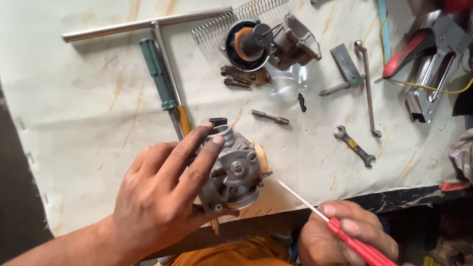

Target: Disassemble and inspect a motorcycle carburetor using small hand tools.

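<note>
My left hand (162, 197) grips a grey metal carburetor body (235, 170) near the front edge of the workbench, fingers wrapped over its top and left side. A tan plastic part shows on the carburetor's right side. In my right hand (345, 234), at the lower right, is a red-handled screwdriver (340, 231). Its thin shaft points up-left, with the tip a short way from the carburetor's right side and not touching it.
On the pale sheet (74, 123) lie a T-handle wrench (152, 29), a green-handled screwdriver (162, 83), a coil spring (231, 19), carburetor parts (271, 42), a small screw with spring (270, 116), two spanners (355, 146) and a red-handled tool (419, 47).
</note>
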